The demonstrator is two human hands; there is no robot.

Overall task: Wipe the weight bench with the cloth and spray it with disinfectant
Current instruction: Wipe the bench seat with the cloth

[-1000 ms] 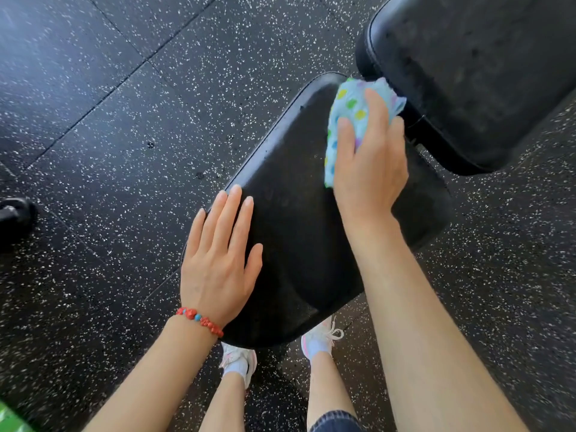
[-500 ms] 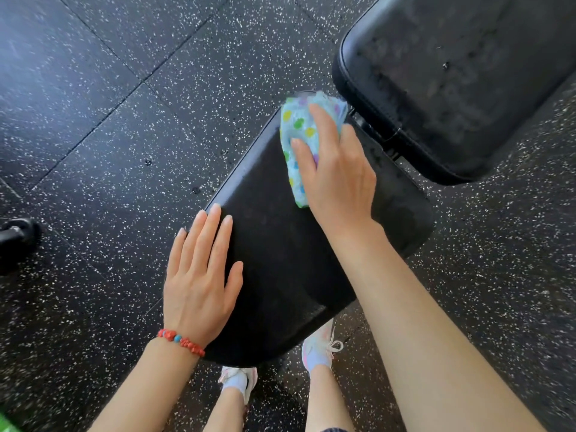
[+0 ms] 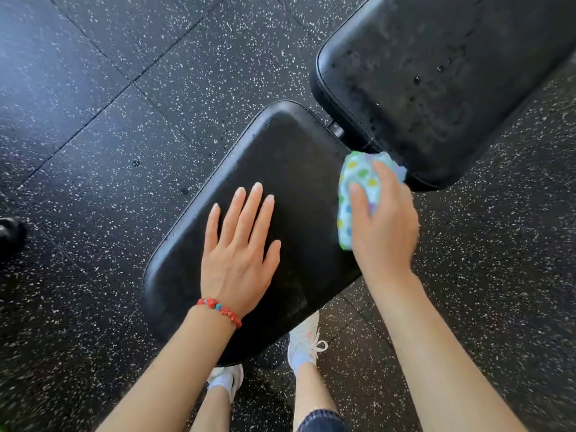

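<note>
Cloth [image 3: 361, 194] pressed on the black seat pad [image 3: 290, 169] of the weight bench, at the pad's far right corner.

Right hand [image 3: 381, 226] covers most of the cloth, fingers bent over it and gripping; its edges are motion-blurred. Left hand [image 3: 240, 254] lies flat on the pad's middle, fingers straight and slightly spread, with a red bead bracelet [image 3: 219, 310] at the wrist. Beyond the pad, the backrest pad [image 3: 436, 88] is cut off by the frame's top and right edges, droplets on its surface. Below the pad, two white shoes [image 3: 304, 341] are partly hidden by it, on speckled rubber floor [image 3: 124, 88].
</note>
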